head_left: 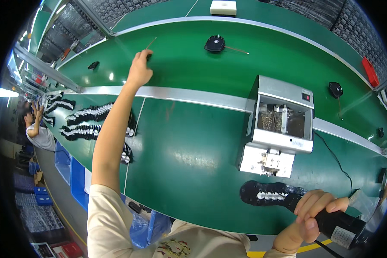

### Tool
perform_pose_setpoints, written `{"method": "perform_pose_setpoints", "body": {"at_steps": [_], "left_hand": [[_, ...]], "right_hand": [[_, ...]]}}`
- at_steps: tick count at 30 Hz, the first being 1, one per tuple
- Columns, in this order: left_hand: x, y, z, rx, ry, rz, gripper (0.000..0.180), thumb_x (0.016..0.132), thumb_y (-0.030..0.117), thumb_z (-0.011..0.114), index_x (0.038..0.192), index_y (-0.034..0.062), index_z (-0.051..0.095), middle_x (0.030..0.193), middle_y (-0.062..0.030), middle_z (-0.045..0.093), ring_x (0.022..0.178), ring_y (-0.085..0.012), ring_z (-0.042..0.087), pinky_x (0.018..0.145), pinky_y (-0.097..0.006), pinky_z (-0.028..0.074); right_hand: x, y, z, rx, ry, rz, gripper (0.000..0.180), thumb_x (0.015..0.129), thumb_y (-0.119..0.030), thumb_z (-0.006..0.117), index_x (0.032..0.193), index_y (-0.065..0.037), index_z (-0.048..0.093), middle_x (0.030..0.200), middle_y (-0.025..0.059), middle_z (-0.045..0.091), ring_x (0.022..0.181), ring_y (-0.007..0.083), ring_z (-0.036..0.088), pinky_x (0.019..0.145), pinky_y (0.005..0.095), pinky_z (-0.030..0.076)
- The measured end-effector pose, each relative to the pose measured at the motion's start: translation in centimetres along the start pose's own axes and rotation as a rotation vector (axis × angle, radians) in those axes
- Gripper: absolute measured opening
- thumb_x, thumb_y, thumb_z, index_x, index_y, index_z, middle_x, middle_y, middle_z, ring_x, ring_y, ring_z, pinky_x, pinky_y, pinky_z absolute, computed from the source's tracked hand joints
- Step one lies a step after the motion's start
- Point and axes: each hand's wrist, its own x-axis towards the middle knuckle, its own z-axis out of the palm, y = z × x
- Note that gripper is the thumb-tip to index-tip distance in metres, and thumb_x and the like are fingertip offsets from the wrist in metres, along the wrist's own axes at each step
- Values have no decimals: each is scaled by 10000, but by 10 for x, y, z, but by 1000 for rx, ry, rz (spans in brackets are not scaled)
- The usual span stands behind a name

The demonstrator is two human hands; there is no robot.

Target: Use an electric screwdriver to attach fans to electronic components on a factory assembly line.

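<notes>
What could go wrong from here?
1. The right hand holds the black handheld tool with its nose right by the near row of black-and-white parts; a slip might scuff or scatter them.
2. The left arm stretches over the left-hand rows of black-and-white parts; pulling back low could drag some out of line.
3. The silver machine's black cord lies loose near the right hand, so it might get snagged.

Passage is afforded across the desk (180,137) between stacked parts (89,114) and silver machine (279,137); near right is obstructed by the corded tool (337,221).
</notes>
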Motion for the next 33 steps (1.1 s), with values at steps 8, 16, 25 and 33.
{"method": "perform_pose_setpoints", "body": {"at_steps": [8,16,25,33], "left_hand": [[48,-48,13,411,-330,-45,807,600,-82,643,1350,184,505,1471,-186,407,1377,-396,362,1121,-508,354],[35,-7,-3,-169,-306,-54,401,778,190,622,1167,91,605,1035,-145,639,888,-237,612,823,-358,496],[-74,142,-101,-725,-567,-247,391,918,375,522,998,6,625,706,-77,634,540,-133,585,467,-247,452],[-174,209,-45,-374,-918,142,330,892,355,624,989,40,648,696,-169,662,588,-370,611,576,-431,484]], "right_hand": [[6,5,-12,-11,-28,7,379,721,-5,676,1006,-65,434,571,19,517,392,121,522,408,254,487],[6,4,-6,8,-16,43,366,724,-14,694,979,-61,436,572,25,513,396,127,524,411,264,483],[-8,-8,-4,105,53,176,379,715,32,725,996,-25,478,660,59,518,523,153,509,515,301,492],[-10,-12,-5,153,-12,257,431,744,106,660,1097,-9,441,728,74,514,607,174,539,586,306,475]]}}
